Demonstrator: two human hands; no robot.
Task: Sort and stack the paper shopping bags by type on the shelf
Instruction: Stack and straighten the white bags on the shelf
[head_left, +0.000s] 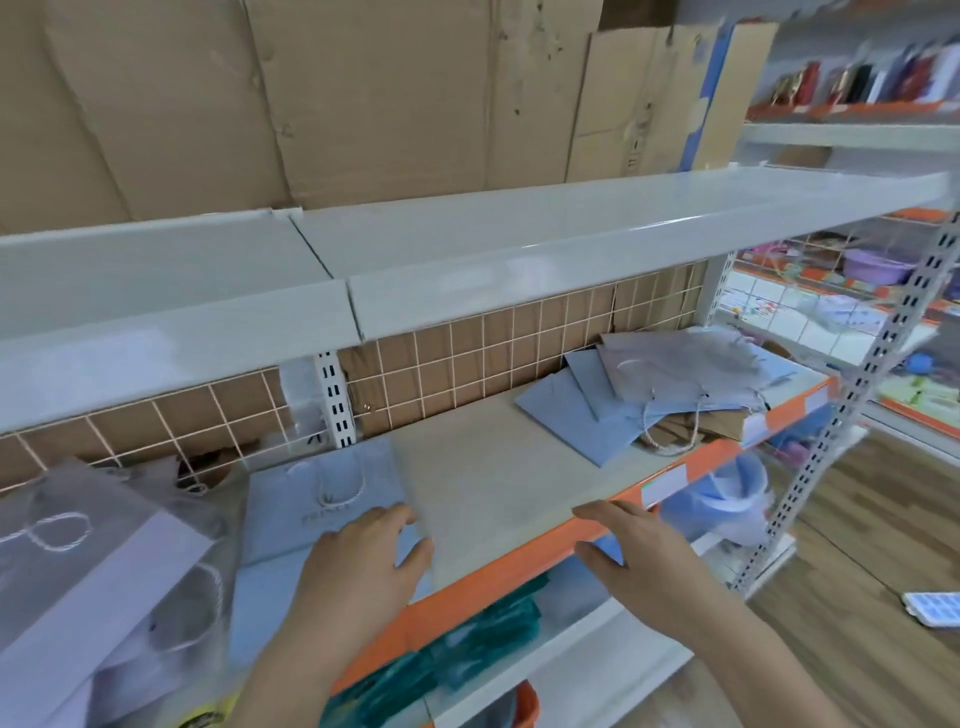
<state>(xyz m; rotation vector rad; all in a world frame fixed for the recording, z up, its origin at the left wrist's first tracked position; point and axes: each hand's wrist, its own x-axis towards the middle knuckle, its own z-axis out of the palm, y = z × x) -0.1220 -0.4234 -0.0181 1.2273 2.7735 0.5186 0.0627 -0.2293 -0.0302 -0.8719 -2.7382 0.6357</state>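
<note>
Your left hand (363, 558) lay flat w/ fingers mostly straight on the near right edge of a pale blue bag (317, 512), pressing it, not gripping. Your right hand (631, 553) was open too, fingers straight, hovering at the orange front lip of the shelf (498, 488); whether it touched the lip I couldn't tell. It held nothing.

That blue bag lay flat, rope handle on top, over more blue ones at the near left. Further left sat a slanted stack of white/grey bags (88, 561) w/ looped cord handles. At the far right was the unsorted heap (670, 389): grey bags on top, blue beneath, brown kraft ones near the front edge, approx. all overlapping.

Handling, as a judgement: these looked light, thin & flat-folded, stiffish along creases but easy to bend or dog-ear. Smooth paper probably slid readily on the shelf and on each other. Best hold was likely a pinch on a folded side edge or bottom fold, not the cords, which could snag neighbours.
</note>
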